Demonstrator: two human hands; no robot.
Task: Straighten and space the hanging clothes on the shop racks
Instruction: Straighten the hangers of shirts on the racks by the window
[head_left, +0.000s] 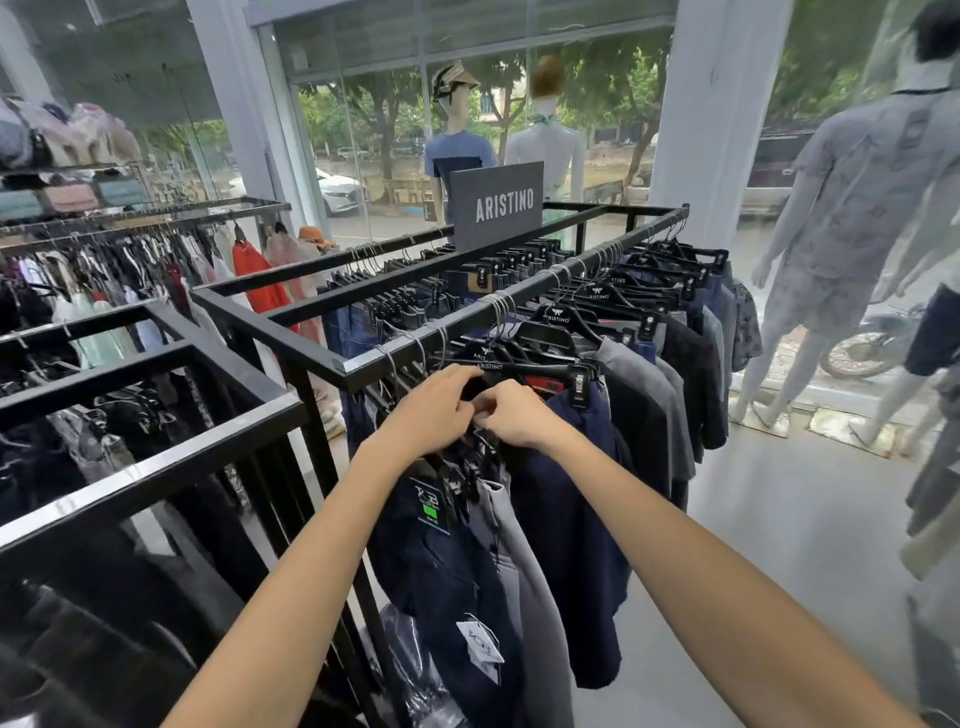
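- Gripping with our left hand (431, 410), fingers curled over a black hanger (476, 387) at the near end of the rack rail (467, 318).
- Navy trousers (447, 561) hang beneath it.
- Our right hand (514, 418) pinches the same hanger, touching the left.
- Navy shorts (571, 519) hang just beside.

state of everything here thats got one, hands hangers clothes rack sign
left hand, fingers curled on the black plastic hanger
right hand, pinching the same hanger
black plastic hanger, held between both hands, hook hidden
navy shorts, hanging clipped, close against neighbours
grey garment, hanging, crowded on both sides
black metal rack rail, full, hangers bunched in uneven clusters
grey ARISTINO sign, upright on the rack
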